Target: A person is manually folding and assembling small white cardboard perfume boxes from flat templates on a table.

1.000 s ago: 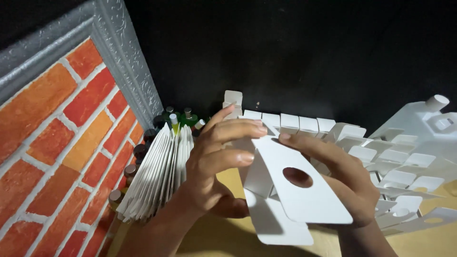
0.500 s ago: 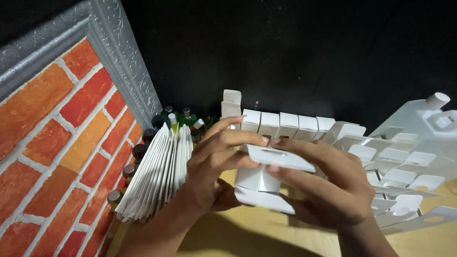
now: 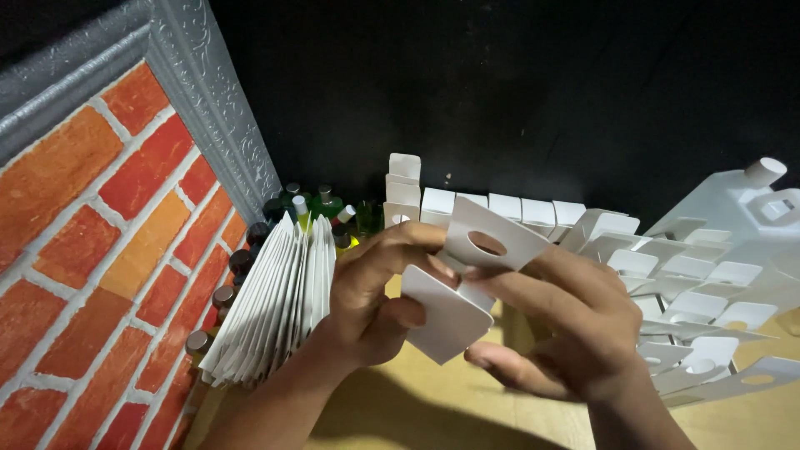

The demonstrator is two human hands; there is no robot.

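Wall: the brick-patterned panel [image 3: 100,275] with its grey moulded frame [image 3: 208,108] fills the 9 o'clock side of my view; behind everything at 12 o'clock is a black backdrop [image 3: 542,92].

Surface: a tan surface [image 3: 417,408] lies under my hands, bare at 6 o'clock.

Heap of blanks: loose white die-cut card blanks [image 3: 708,275] with round holes pile up at 3 o'clock, well apart from my left hand and near my right.

Fanned stack: a standing stack of flat white cards [image 3: 275,308] leans at 8 o'clock, just beside my left wrist.

Folded row: a line of small white folded boxes [image 3: 492,207] stands at 12 o'clock, beyond my fingers.

Bottles: small capped bottles, green and yellow [image 3: 321,208], sit behind the stack at 11 o'clock; darker caps run along the wall's foot.

Left hand: my left hand [image 3: 375,300] is closed on the white card piece [image 3: 454,308], thumb over the lower panel, fingers [image 3: 400,242] curled up to its top edge.

Right hand: my right hand [image 3: 567,325] grips the same piece from 3 o'clock, fingers across the upper flap with the hole.

Card piece: it sits between both hands at centre, held clear above the surface, partly folded, its long axis running from 11 o'clock to 5 o'clock.

Key relation: the piece touches both hands; the holed flap lies toward 1 o'clock under my right fingers, the plain panel toward 7 o'clock against my left thumb. Both hands are equally near.
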